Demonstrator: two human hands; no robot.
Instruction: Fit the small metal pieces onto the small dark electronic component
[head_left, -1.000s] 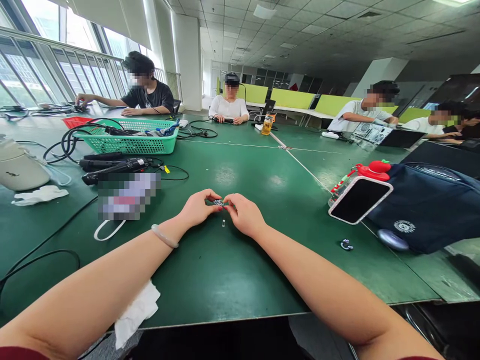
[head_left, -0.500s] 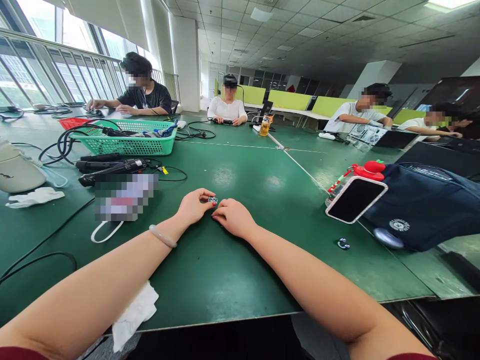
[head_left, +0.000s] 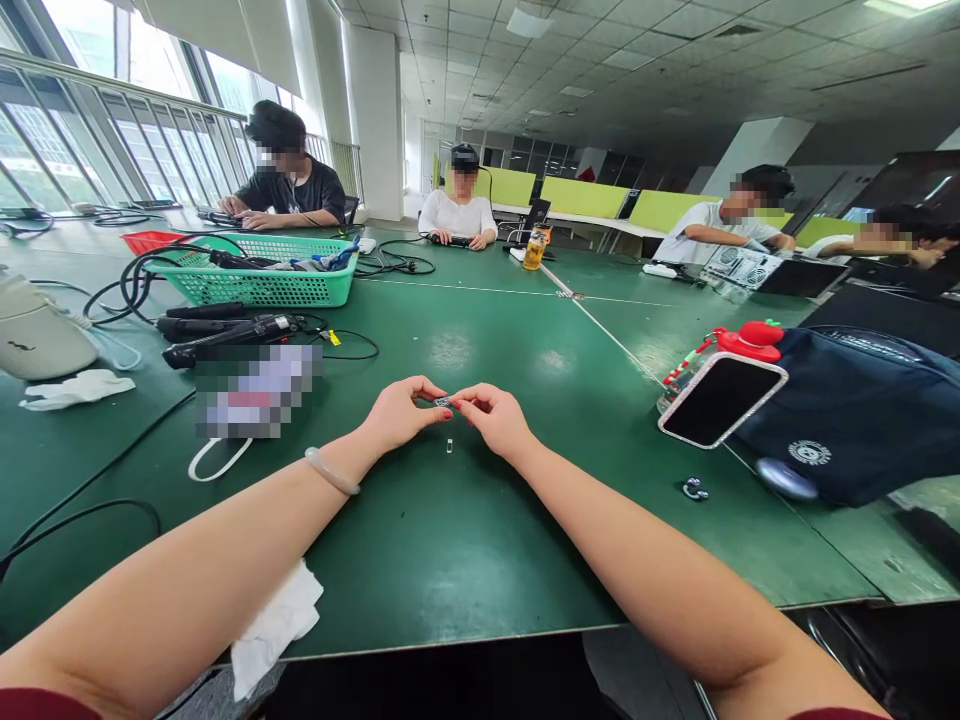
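Note:
Over the green table [head_left: 525, 530], my left hand [head_left: 405, 412] pinches a small black-and-silver piece [head_left: 442, 402] between thumb and fingers. My right hand [head_left: 495, 420] meets it from the other side, with its thumb and fingertips closed at the piece's right edge. The piece is too small for me to tell its kind. Just below the hands, a tiny white rectangular piece [head_left: 449, 446] lies on the tabletop, apart from both hands.
At left are a green basket [head_left: 270, 288] of cables, black handheld devices [head_left: 232, 340] and a crumpled tissue [head_left: 277, 620]. A propped phone [head_left: 724, 400], dark blue bag [head_left: 862, 410] and earphone [head_left: 695, 489] lie at right. Several people sit around the table.
My right hand has come up to the piece in my left hand, its fingertips now at the piece. The tiny white rectangle now shows on the table beneath.

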